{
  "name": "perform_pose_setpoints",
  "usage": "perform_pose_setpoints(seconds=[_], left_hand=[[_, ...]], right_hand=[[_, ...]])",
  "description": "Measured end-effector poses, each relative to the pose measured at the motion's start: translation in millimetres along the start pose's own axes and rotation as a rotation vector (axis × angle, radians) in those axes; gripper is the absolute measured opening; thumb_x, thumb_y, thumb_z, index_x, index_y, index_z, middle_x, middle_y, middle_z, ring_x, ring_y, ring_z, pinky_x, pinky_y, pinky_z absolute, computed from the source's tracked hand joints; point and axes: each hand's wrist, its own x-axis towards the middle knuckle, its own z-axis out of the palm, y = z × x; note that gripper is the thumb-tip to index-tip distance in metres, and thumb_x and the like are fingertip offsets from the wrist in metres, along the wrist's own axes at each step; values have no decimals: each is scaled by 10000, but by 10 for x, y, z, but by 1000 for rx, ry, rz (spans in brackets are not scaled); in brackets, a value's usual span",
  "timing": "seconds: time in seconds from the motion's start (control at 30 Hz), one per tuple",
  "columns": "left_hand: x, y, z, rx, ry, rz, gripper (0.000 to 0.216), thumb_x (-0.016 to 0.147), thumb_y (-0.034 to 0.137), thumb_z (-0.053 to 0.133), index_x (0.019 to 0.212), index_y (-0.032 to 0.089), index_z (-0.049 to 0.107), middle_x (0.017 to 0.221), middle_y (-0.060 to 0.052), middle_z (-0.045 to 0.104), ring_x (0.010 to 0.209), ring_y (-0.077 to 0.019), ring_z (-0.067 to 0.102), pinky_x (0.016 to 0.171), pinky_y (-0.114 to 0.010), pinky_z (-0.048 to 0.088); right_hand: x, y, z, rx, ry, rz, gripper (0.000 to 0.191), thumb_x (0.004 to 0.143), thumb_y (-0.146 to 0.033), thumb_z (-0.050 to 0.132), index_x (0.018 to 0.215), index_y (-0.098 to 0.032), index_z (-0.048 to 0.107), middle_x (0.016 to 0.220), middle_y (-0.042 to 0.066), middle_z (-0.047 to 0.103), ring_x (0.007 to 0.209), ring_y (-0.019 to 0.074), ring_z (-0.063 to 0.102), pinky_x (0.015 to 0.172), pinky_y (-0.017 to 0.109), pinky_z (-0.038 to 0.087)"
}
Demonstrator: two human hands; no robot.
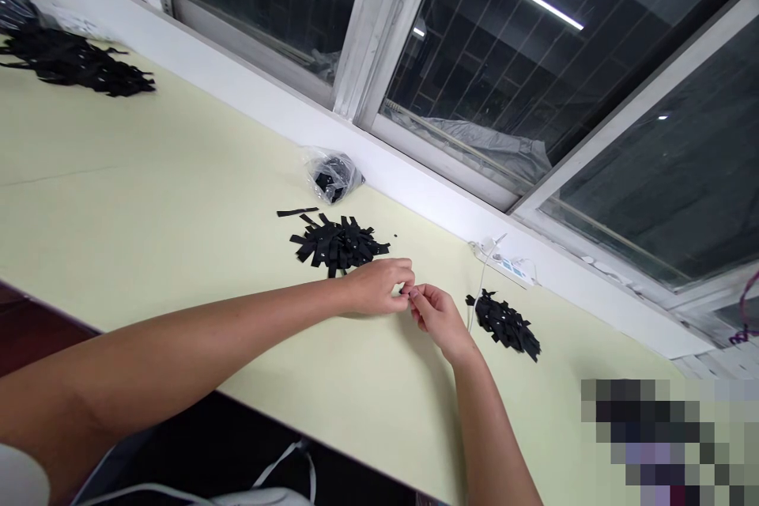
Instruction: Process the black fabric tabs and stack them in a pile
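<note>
Just above the table, my left hand (383,285) and my right hand (436,312) meet with their fingertips pinched. Between them shows a small black piece (405,293), mostly covered by the fingers, its kind too small to make out. Behind my left hand spreads a pile of short black strips (341,243), like cut webbing or ribbon. One loose black strip (297,212) lies at its far left edge. To the right of my right hand is another heap of black strips (505,324).
A clear plastic bag (335,175) with black pieces inside sits against the wall. A white power strip (504,261) with a cable lies by the sill. A larger black heap (80,59) is at the far left of the pale yellow table (195,174). A pixelated area covers the lower right.
</note>
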Motion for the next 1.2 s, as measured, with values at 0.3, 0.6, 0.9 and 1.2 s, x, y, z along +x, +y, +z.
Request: perform_pose_setpoints(seconds=[0.3, 0.6, 0.9, 1.2], left_hand=[[3, -17, 0, 44, 10, 22, 134, 778, 194, 561, 869, 183, 658, 909, -32, 581, 820, -175, 575, 736, -282, 423], [8, -20, 12, 15, 16, 1, 102, 753, 208, 566, 828, 182, 631, 880, -17, 575, 793, -164, 569, 706, -274, 418], [21, -15, 6, -18, 11, -16, 90, 744, 208, 573, 814, 178, 620, 872, -17, 572, 785, -160, 563, 708, -272, 415], [23, -23, 0, -26, 15, -7, 61, 762, 217, 578, 794, 182, 616, 861, -15, 564, 770, -154, 540, 694, -272, 398]], right_hand=[[-5, -15, 9, 17, 24, 16, 518, 783, -695, 646, 799, -183, 570, 595, -35, 493, 500, 91, 386, 463, 243, 260], [-12, -21, 26, 14, 23, 21, 513, 780, -694, 646, 810, -187, 574, 602, -38, 490, 503, 92, 376, 467, 247, 254], [-4, -7, 30, 25, 15, 21, 513, 777, -698, 644, 799, -192, 562, 607, -38, 480, 508, 94, 366, 467, 251, 232], [2, -4, 51, 43, 28, 4, 489, 796, -671, 641, 809, -189, 560, 612, -40, 477, 515, 93, 366, 475, 246, 242]])
